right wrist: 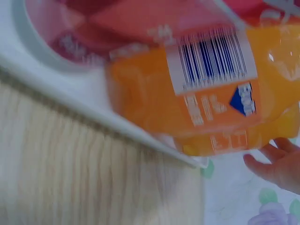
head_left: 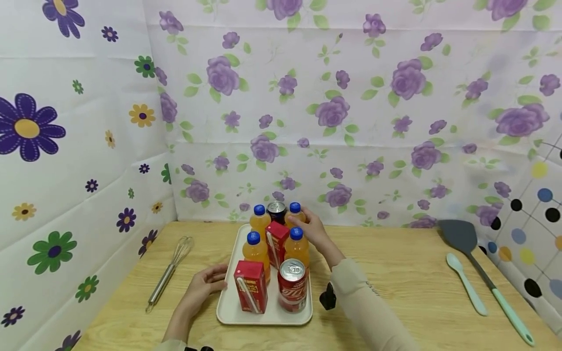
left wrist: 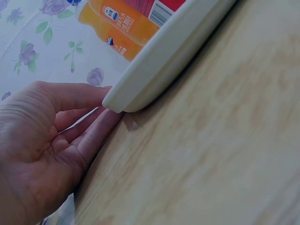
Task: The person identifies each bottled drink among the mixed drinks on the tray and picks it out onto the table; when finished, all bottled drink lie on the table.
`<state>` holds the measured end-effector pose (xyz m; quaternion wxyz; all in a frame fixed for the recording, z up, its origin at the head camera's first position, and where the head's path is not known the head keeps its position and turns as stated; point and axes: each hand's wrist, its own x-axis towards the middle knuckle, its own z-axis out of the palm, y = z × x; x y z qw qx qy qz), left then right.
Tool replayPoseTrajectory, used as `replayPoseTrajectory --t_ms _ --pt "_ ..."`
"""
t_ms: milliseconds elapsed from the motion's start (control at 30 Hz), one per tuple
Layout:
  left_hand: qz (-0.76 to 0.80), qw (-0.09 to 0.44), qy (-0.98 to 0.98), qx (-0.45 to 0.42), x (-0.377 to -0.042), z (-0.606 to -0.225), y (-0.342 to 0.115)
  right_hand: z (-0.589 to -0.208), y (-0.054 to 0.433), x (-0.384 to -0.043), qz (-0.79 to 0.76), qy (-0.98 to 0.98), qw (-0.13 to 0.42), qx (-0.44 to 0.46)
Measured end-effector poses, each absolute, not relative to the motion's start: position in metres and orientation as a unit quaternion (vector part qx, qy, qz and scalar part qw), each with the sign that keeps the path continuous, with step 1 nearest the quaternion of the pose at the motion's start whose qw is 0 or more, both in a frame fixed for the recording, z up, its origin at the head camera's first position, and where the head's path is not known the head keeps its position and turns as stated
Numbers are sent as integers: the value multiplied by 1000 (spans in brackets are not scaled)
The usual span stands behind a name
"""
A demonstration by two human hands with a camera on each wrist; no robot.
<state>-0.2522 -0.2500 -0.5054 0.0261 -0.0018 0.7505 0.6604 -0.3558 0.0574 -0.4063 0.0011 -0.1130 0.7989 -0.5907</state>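
The whisk (head_left: 172, 274) lies slanted on the desk (head_left: 421, 287), just left of the left hand (head_left: 198, 288). That hand's fingers are loosely extended, tips touching the left edge of the tray (head_left: 228, 316); they grip none of the drinks. The tray's long axis runs away from the person, with the drinks upright on it. Toward its far end, the black can (head_left: 276, 213) stands between and slightly beyond two bottles. The far right bottle (head_left: 291, 217) stands near the tray's far right corner, behind the near right bottle (head_left: 296, 249), its long axis upright. The right hand (head_left: 312, 231) comes at it from the right, far the nearer of the two: thumb on the near side, fingers curled around its upper part, parted only by the bottle's width, cap showing above.
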Motion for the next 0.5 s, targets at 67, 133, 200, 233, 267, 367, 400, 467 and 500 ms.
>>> replayPoseTrajectory --t_ms 67,133,200,233,267,367,400,467,500 --pt "658 31 752 3 -251 -506 -251 -411 56 -358 -603 793 -2 -90" --pt "655 35 755 5 -250 -506 -250 -421 56 -367 -618 783 -2 -72" --pt "652 34 757 6 -250 -506 -250 -421 56 -366 -628 775 1 -64" --pt "652 33 758 4 -250 -506 -250 -420 56 -366 -629 775 2 -64" --pt "652 31 758 2 -250 -506 -250 -420 56 -367 -631 773 2 -64" --pt "650 27 759 1 -250 -506 -250 -418 56 -367 -639 767 -8 -58" --pt "650 26 759 1 -250 -505 -250 -418 56 -367 -641 765 -11 -53" --pt "650 27 759 2 -251 -505 -250 -417 56 -367 -645 762 -19 -47" --pt "650 28 760 3 -251 -504 -250 -416 56 -367 -645 763 -22 -46"
